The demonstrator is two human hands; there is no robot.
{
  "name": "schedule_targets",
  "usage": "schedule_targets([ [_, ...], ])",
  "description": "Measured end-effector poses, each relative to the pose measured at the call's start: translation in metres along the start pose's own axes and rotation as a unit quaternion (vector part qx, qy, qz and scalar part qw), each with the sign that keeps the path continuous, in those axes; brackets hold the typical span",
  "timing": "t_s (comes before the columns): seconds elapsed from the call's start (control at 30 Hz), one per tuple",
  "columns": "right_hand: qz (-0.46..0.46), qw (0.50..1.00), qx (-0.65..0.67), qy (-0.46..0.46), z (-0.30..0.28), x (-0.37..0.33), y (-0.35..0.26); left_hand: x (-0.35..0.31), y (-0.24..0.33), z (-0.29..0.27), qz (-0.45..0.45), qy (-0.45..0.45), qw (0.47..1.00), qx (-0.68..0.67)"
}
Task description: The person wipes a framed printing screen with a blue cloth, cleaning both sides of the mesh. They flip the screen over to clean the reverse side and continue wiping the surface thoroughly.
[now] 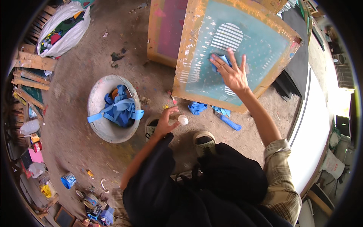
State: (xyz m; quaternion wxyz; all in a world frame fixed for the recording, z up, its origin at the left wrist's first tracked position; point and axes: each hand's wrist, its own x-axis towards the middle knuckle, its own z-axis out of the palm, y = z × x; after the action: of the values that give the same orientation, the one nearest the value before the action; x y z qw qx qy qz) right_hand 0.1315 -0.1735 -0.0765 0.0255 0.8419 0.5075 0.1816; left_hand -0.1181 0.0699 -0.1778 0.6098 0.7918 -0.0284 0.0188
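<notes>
My right hand (235, 73) presses a bunched blue cloth (223, 61) against the teal mesh of a screen-printing frame (196, 30), with the fingers fanned over it. The wooden-edged frame leans at a slant and bears a striped oval pattern. Lower down, my left hand (165, 124) hovers over the floor, its fingers apart and nothing in them. Close by its thumb is a small white round piece (183, 119), perhaps a cap or cup; whether they touch I cannot tell.
A whitish basin (94, 113) of blue cloth strips stands on the left. At the frame's foot lie a blue rag (197, 108) and a blue-handled tool (229, 122). Another frame (160, 41) leans behind. White sheets (312, 128) are at right, and a white sack (62, 51) is upper left.
</notes>
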Motion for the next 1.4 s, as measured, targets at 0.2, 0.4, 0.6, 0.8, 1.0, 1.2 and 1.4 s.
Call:
schedule_targets([
  [0.2, -0.1, 0.993, 0.045, 0.043, -0.015, 0.018, 0.022, 0.001, 0.0, 0.004, 0.005, -0.003, 1.0, -0.003],
  [0.4, -0.081, 0.996, -0.009, 0.029, 0.003, 0.022, -0.008, 0.004, 0.008, 0.007, -0.008, -0.01, 1.0, 0.004],
  [0.6, 0.063, 0.994, -0.087, 0.003, -0.017, 0.043, -0.003, 0.001, 0.003, 0.005, -0.009, 0.005, 1.0, -0.006],
  [0.8, -0.036, 0.997, -0.061, -0.024, -0.015, 0.034, 0.014, 0.0, 0.001, 0.003, 0.002, 0.003, 1.0, 0.008],
  [1.0, -0.116, 0.992, -0.004, -0.048, -0.007, 0.001, -0.005, 0.001, 0.0, 0.004, 0.002, 0.007, 1.0, -0.009],
  [1.2, 0.027, 0.997, -0.045, -0.051, 0.002, -0.011, -0.027, 0.001, 0.0, 0.005, -0.01, 0.01, 1.0, -0.011],
  [1.4, 0.144, 0.988, -0.053, -0.007, -0.003, -0.012, -0.025, 0.001, -0.002, 0.0, -0.01, 0.005, 1.0, 0.007],
])
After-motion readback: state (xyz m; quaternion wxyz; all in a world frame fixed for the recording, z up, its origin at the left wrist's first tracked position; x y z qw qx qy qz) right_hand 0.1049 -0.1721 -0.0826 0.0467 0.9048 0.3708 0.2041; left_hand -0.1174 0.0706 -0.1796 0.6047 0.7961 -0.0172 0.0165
